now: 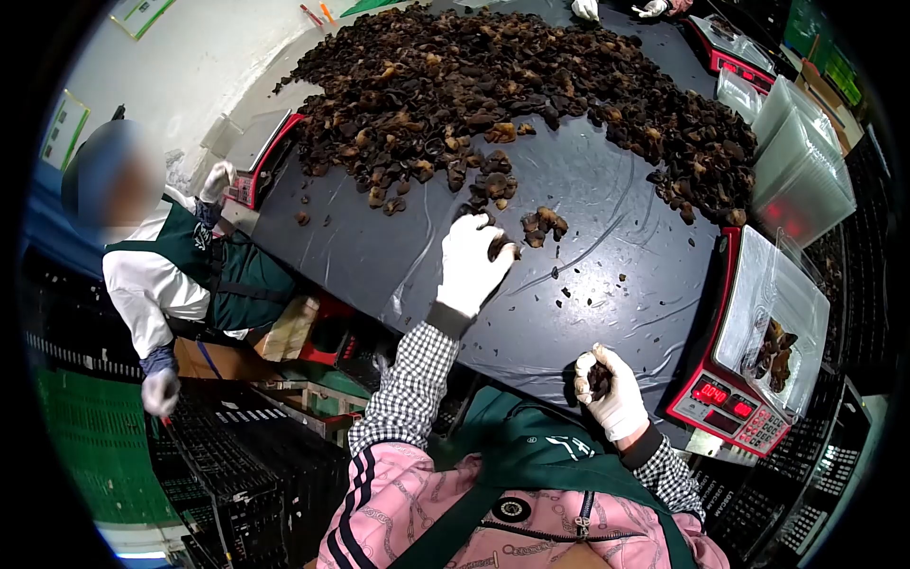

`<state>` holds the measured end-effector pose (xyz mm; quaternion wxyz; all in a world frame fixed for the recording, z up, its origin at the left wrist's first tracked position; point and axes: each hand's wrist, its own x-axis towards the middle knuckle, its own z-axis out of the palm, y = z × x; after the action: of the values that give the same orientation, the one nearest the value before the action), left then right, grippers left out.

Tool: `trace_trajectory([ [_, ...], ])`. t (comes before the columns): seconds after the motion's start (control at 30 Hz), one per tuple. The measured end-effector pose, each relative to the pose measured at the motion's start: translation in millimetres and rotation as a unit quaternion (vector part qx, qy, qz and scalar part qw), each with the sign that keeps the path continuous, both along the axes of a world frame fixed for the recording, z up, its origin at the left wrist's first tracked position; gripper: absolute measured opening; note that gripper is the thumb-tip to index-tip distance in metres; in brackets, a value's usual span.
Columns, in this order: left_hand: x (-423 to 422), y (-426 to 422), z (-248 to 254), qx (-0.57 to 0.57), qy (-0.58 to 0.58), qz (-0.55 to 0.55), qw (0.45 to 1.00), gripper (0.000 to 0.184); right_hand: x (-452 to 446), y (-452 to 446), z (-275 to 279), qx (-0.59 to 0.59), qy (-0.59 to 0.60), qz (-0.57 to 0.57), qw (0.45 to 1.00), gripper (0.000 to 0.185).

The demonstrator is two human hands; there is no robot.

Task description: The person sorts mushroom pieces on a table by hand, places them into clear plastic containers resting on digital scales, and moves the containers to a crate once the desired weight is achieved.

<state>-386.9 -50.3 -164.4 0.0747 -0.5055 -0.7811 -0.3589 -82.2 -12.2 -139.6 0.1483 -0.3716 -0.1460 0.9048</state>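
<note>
My left hand (476,264), in a white glove, reaches over the dark table (379,256). Its fingers curl round a dark dried piece (499,247) beside a small cluster of pieces (495,180). My right hand (614,391), also gloved, is closed on a dark piece (599,381) near the table's front edge. Another small clump (543,227) lies just right of my left hand. The big pile of dark brown dried pieces (455,85) covers the far part of the table.
On the right, a red scale (725,394) bears a clear tray (801,332) with some pieces. Stacked clear trays (806,171) stand behind it. Another scale (261,156) is at the left, beside a co-worker (190,256). A second co-worker's gloved hands (649,9) show at the far edge.
</note>
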Motion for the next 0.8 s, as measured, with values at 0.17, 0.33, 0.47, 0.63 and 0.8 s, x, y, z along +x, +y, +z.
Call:
trace_trajectory([
  [0.17, 11.4, -52.7, -11.0, 0.110, 0.046, 0.096, 0.988, 0.016, 3.6, -0.4, -5.1, 0.012, 0.004, 0.018, 1.000, 0.035],
  [0.33, 8.4, -69.5, -12.5, 0.110, -0.040, 0.140, 0.983, 0.033, -0.5, -2.8, -8.9, 0.011, 0.001, 0.033, 0.999, 0.036],
  [0.47, -10.3, -45.7, -0.3, -0.004, -0.023, 0.114, 0.993, 0.062, -0.8, -4.7, -6.1, 0.027, -0.003, 0.035, 0.999, 0.036],
  [0.63, -39.0, 6.5, 19.7, -0.162, -0.018, 0.121, 0.979, 0.077, -0.9, -5.5, -4.5, 0.042, 0.000, 0.036, 0.998, 0.036],
  [0.8, -65.0, 21.7, 4.1, -0.013, -0.015, -0.016, 1.000, 0.025, -2.4, -1.8, -1.1, 0.066, -0.010, 0.033, 0.997, 0.033],
])
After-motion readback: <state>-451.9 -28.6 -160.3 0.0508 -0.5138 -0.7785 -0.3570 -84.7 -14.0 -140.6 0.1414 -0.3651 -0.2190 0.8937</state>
